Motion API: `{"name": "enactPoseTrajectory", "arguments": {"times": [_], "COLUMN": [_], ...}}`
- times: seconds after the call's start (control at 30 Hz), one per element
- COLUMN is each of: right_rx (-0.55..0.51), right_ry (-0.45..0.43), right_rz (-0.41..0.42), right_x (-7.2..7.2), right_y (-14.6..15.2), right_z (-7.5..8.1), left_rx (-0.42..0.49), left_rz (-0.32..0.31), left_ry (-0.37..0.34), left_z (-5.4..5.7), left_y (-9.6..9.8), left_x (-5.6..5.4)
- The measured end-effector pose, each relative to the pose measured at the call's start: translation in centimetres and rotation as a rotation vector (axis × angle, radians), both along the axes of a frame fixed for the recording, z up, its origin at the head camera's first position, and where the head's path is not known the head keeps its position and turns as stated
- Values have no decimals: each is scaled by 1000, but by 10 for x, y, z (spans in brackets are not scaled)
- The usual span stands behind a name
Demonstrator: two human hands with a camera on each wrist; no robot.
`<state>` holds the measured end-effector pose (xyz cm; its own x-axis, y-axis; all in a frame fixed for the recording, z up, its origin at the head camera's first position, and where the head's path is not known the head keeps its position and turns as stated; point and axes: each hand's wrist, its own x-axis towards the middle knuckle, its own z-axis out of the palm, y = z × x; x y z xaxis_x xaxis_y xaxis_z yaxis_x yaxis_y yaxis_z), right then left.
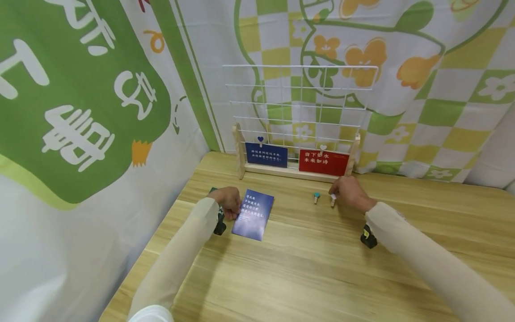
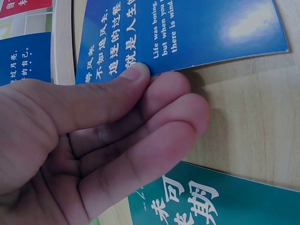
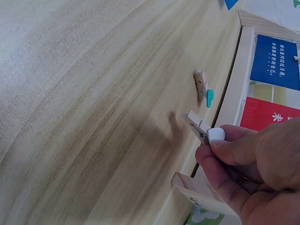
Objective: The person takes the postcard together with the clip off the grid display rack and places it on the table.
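Note:
My left hand pinches the edge of a blue card with white writing between thumb and index finger. In the left wrist view, a green card lies on the table below that hand's fingers. My right hand holds a small wooden clothespin by its white-topped end, thumb against the white piece. Another clothespin, with a teal top, lies on the table just left of the right hand.
Behind the hands stands a white wire grid on a wooden base. A blue card and a red card are clipped low on it with heart-topped pegs. A patterned cloth hangs behind the wooden table.

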<state>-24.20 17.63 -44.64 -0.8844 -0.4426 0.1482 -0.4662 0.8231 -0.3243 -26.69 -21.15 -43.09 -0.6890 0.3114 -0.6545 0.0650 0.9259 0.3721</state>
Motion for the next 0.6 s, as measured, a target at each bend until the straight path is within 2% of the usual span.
{"name": "enactPoseTrajectory", "arguments": {"times": [0.27,0.43,0.6], "right_rx": [44,48,40], "right_ry": [-26,-47,-60], "right_rz": [2,-5,-15], "right_x": [-2,-4,-6], "right_y": [-4,-4,-4], "right_z": [-6,-6,-8], "left_rx": [3,-8,-23], "left_rz": [9,1,21], "left_ry": [-20,-17,-12], "left_z": [-2,-2,-2], "left_y": [-3,-3,-4], "left_x": [1,5,7]}}
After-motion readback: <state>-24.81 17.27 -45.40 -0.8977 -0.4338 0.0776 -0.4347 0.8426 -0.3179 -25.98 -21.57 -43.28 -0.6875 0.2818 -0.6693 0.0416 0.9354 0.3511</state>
